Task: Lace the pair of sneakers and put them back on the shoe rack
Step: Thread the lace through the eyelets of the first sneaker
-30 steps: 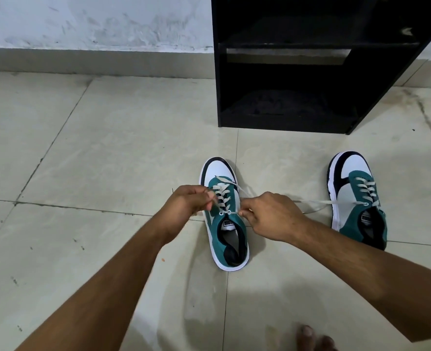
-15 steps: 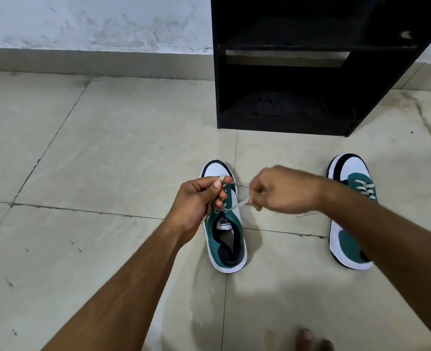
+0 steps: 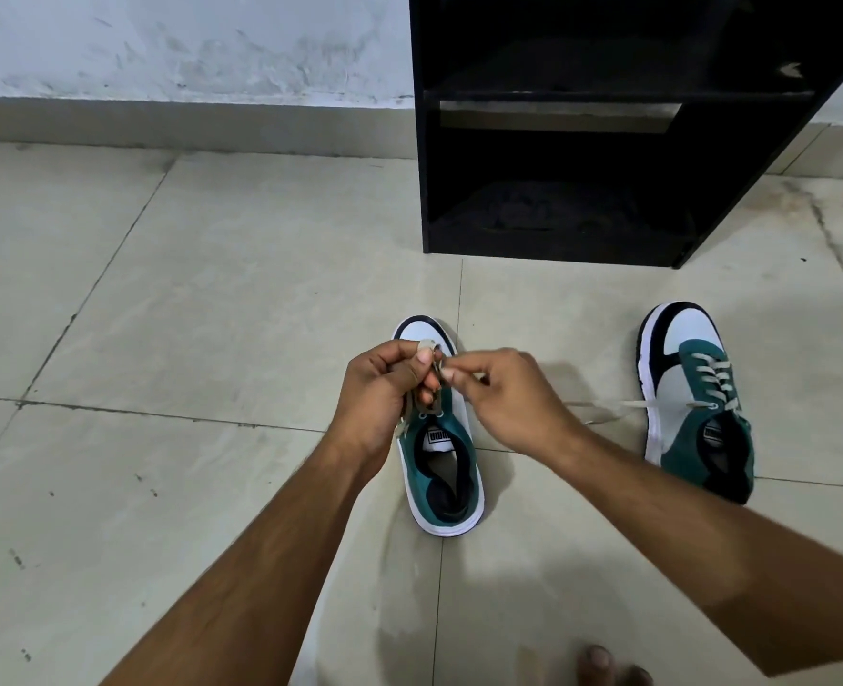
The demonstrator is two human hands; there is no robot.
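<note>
A teal, white and black sneaker (image 3: 446, 467) stands on the floor in the middle, toe pointing away from me. My left hand (image 3: 384, 388) pinches its beige lace in a loop above the tongue. My right hand (image 3: 503, 393) holds the other lace end right beside it, fingertips nearly touching. The hands hide most of the lacing. The second sneaker (image 3: 696, 403) stands to the right, laced, with loose lace ends (image 3: 607, 408) trailing left on the tiles. The black shoe rack (image 3: 607, 141) stands against the wall beyond, its shelves bare.
Beige floor tiles (image 3: 211, 314) with dark grout lines spread to the left and front. A scuffed white wall (image 3: 186, 47) with a grey skirting runs along the back. My toes (image 3: 602, 665) show at the bottom edge.
Both hands rose from the eyelets and came together above the middle sneaker's tongue, pulling the lace ends up. My right arm has drawn back left, uncovering the right sneaker.
</note>
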